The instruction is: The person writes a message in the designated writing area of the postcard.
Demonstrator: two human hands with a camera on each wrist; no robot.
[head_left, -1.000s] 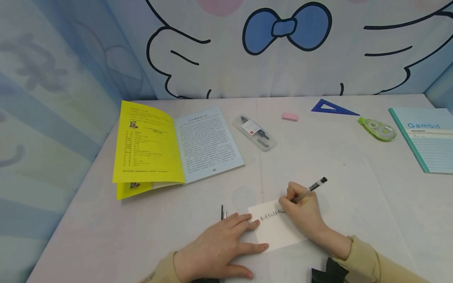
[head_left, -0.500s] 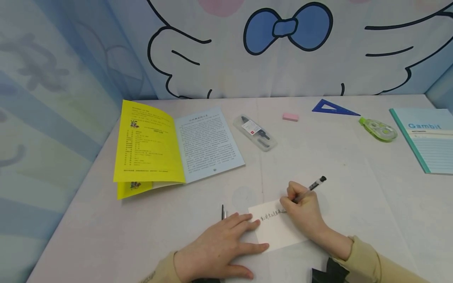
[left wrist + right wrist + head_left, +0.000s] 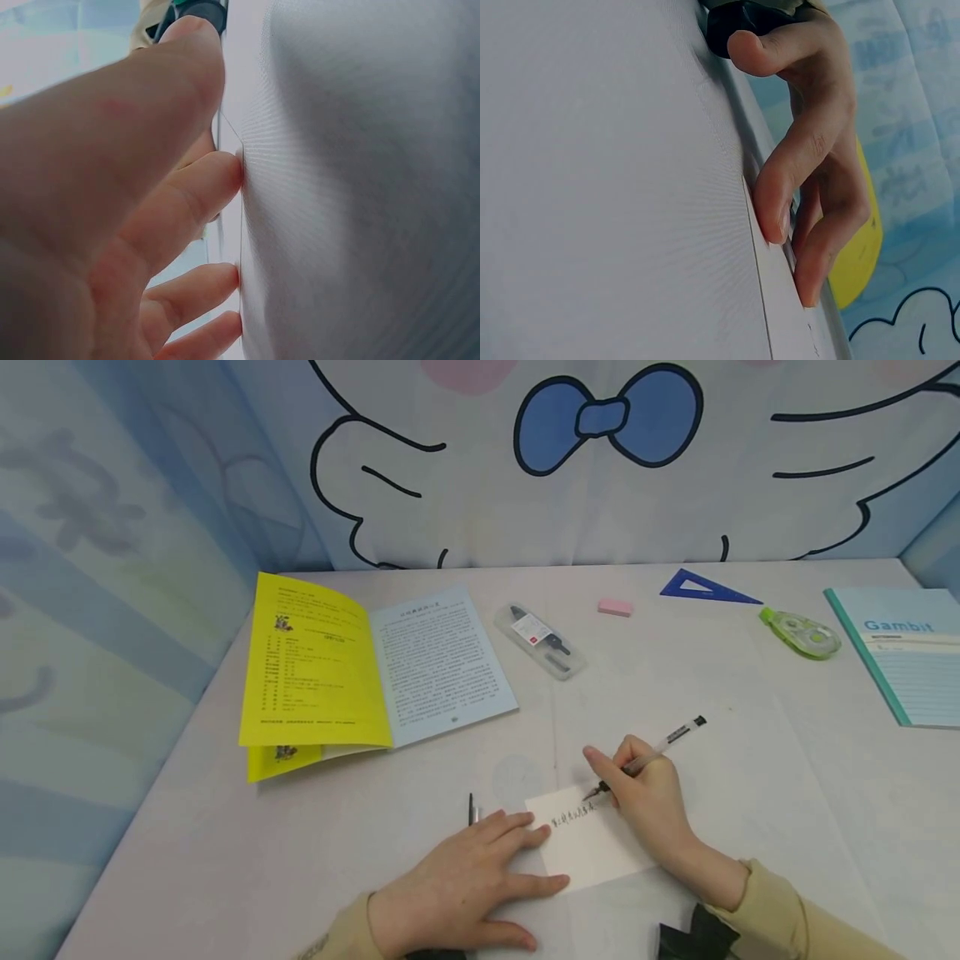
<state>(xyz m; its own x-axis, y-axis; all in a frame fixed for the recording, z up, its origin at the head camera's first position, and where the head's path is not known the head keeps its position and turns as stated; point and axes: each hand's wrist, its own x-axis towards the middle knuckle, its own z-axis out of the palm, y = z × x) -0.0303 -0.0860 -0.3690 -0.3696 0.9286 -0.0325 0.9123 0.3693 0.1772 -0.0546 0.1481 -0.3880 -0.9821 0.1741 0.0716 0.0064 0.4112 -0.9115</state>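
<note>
- Presses the left edge of the white card [image 3: 592, 856] with the left hand [image 3: 472, 881], palm down, fingers straight and spread, grasping nothing.
- Has a slim dark object [image 3: 471, 806] just beyond that hand, partly hidden, too little in view to identify.
- Sets the card between the 2 hands, flat on the table [image 3: 795, 785], tilted with the right side farther away; cannot tell the long axis, with part of the card covered.
- Shows plain white paper, with 1 row of small dark handwriting [image 3: 572, 817] near the far edge, climbing slightly rightward, too small to read.
- Grasps the pen [image 3: 678, 733] in the right hand [image 3: 651, 806], over the card's right part, with 1 digit stretched up and left, clear of the barrel.
- Slants the pen's long axis from lower left to upper right, point just above the right end of the row; cannot tell whether touching paper. Puts the right hand nearer that end than the left.
- Looks slim and pale along the barrel, black at the top end and dark near the point.
- Has, farther off, a yellow-and-white book [image 3: 450, 668] lying spread at left, then a clear case [image 3: 558, 664] and a green correction tape [image 3: 802, 637].
- Reaches, farthest, a pink eraser [image 3: 615, 607] and a blue set square [image 3: 723, 594].
</note>
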